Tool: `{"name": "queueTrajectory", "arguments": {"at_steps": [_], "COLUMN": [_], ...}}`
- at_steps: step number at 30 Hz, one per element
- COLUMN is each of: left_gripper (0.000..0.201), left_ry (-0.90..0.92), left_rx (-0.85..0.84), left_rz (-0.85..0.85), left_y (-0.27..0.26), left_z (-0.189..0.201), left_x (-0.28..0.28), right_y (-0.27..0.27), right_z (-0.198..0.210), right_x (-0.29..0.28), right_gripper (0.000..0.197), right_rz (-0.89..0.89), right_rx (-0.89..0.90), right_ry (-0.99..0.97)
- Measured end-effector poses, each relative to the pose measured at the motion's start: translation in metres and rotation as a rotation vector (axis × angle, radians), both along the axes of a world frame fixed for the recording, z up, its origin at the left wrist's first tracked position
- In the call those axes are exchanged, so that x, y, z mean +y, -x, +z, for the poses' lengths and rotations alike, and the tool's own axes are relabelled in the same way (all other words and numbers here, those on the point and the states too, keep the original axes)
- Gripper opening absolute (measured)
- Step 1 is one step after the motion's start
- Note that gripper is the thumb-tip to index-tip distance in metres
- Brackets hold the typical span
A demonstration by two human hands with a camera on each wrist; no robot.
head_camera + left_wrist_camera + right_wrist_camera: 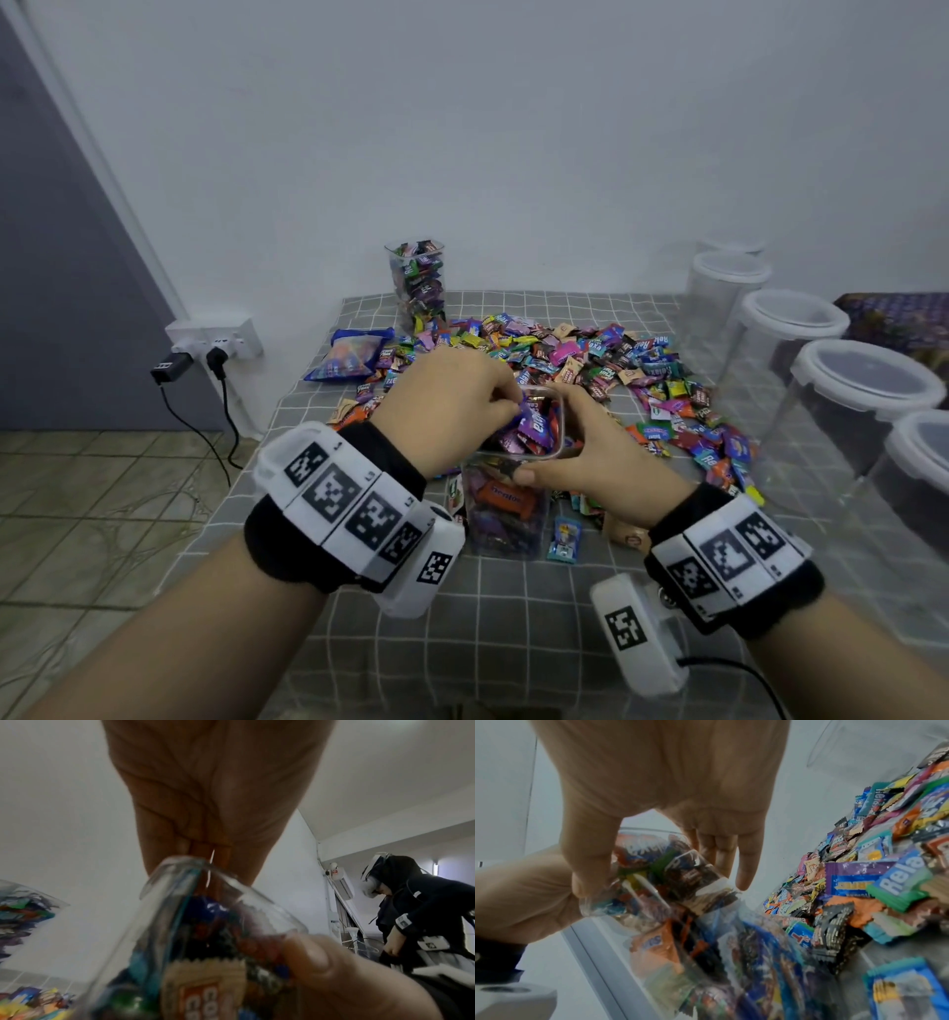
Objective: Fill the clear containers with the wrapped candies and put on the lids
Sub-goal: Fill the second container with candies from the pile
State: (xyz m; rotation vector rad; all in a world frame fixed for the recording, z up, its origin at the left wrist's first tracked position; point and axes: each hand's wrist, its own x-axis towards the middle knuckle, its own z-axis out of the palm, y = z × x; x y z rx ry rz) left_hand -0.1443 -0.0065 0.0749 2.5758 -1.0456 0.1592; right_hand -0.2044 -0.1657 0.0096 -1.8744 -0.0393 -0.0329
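The right hand (580, 457) grips the open container (508, 493) at its rim, thumb in front and fingers curled round the far side. The left hand (452, 406) is over the mouth, its curled fingers pinching a purple candy (534, 426) at the top of the contents. The container stands upright on the counter (513, 616), near the front, almost full. Behind it lies the candy pile (590, 360), touching a blue bag (349, 354) on the left. A second filled container (417, 282) stands at the wall without lid. Along the right edge, lidded containers (842, 390) stand in a row.
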Motion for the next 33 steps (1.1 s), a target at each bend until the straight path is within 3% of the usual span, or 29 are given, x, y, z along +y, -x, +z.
{"name": "queueTrajectory", "arguments": {"at_steps": [3, 7, 14, 19, 21, 27, 31, 33], "left_gripper": [0.017, 0.022, 0.023, 0.025, 0.022, 0.016, 0.02, 0.038], "left_ry": [0.038, 0.122, -0.116, -0.134, 0.003, 0.67, 0.817, 0.813], "left_rx": [0.01, -0.064, -0.099, -0.072, -0.065, -0.015, 0.24, 0.385], "left_rz": [0.003, 0.064, -0.017, -0.053, -0.044, 0.049, 0.083, 0.074], "left_y": [0.001, -0.001, 0.003, 0.003, 0.003, -0.007, -0.014, -0.012], "left_z": [0.005, 0.01, 0.006, -0.001, -0.006, -0.025, -0.036, -0.044], "left_x": [0.001, 0.005, -0.011, -0.012, -0.01, 0.01, 0.021, 0.023], "right_y": [0.0, -0.001, -0.001, -0.002, -0.002, 0.001, -0.001, -0.001], "right_z": [0.001, -0.002, -0.001, -0.002, -0.003, -0.014, -0.028, -0.032], "right_x": [0.0, 0.0, -0.001, -0.001, -0.001, -0.002, -0.006, -0.007], "right_gripper": [0.08, 0.083, 0.07, 0.078, 0.081, 0.082, 0.077, 0.087], "right_rz": [0.011, 0.007, 0.032, 0.031, 0.028, 0.022, -0.063, -0.147], "right_rx": [-0.003, -0.014, -0.043, -0.058, -0.074, -0.105, -0.13, -0.153], "right_ry": [-0.031, -0.038, -0.032, -0.015, -0.009, 0.058, 0.123, 0.092]}}
